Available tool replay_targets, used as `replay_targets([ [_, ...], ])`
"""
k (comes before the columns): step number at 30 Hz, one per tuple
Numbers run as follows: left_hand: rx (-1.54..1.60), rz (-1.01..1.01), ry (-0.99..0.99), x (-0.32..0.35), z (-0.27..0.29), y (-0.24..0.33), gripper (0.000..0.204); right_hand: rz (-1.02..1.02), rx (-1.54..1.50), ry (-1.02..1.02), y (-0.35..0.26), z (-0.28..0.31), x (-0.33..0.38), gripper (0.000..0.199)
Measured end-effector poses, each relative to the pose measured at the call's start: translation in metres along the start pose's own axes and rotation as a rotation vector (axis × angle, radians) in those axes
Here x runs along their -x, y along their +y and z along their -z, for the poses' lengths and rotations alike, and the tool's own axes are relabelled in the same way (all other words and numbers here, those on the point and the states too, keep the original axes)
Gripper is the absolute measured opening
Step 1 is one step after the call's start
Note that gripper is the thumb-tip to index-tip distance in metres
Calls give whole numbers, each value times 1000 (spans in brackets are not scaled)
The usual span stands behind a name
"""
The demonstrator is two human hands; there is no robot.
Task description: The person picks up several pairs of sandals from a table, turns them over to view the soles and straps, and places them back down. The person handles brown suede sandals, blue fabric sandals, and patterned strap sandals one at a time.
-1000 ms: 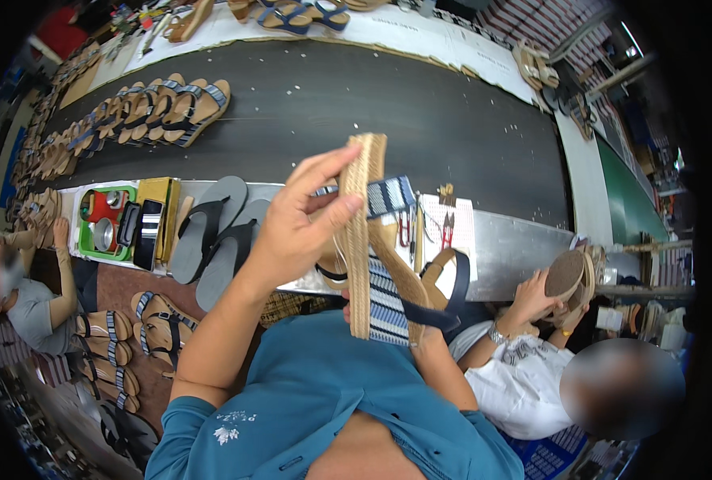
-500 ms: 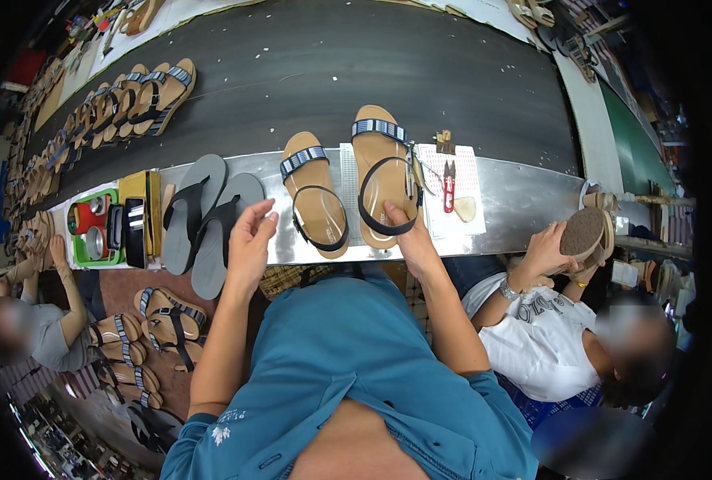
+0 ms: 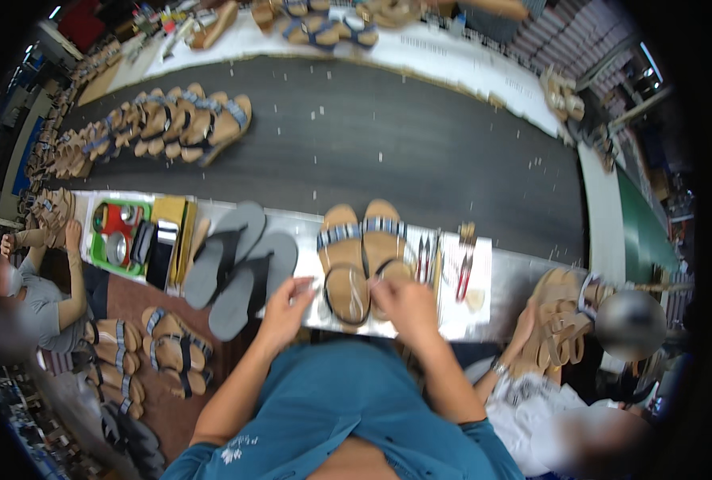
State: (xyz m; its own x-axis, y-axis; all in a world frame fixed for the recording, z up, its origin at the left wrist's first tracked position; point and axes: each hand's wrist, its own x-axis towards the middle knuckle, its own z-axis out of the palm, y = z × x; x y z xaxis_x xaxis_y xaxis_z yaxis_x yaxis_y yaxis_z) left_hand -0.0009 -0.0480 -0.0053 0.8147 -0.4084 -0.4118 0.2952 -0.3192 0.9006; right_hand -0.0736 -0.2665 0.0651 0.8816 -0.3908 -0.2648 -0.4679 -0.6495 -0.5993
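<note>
Both hands are working: my left hand is resting open beside the tan strapped sandal pair; my right hand is pinching its heel strap.

Heel end of the right sandal covered by the right hand; whether that grip pinches the back strap or merely rests on it, impossible to tell. Left hand blurred at the fingertips, contact with the left sandal unclear. Small tools beside the pair too small to identify. Row of sandals at the top cut off by the edge. Near edge of the counter hidden behind both forearms.
</note>
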Motion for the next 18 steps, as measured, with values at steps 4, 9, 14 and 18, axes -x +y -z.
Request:
replay_targets([
  [4,67,16,-9,-5,1,12,31,25,417,-176,7,-37,-31,33],
  [9,188,30,19,-20,10,11,31,73,133,-225,1,41,-69,31],
  [14,216,3,99,-53,46,31,36,23,35,-290,-38,123,-137,33],
  [18,-94,-158,279,-121,109,59,36,-44,-10,-159,-23,144,-230,33],
])
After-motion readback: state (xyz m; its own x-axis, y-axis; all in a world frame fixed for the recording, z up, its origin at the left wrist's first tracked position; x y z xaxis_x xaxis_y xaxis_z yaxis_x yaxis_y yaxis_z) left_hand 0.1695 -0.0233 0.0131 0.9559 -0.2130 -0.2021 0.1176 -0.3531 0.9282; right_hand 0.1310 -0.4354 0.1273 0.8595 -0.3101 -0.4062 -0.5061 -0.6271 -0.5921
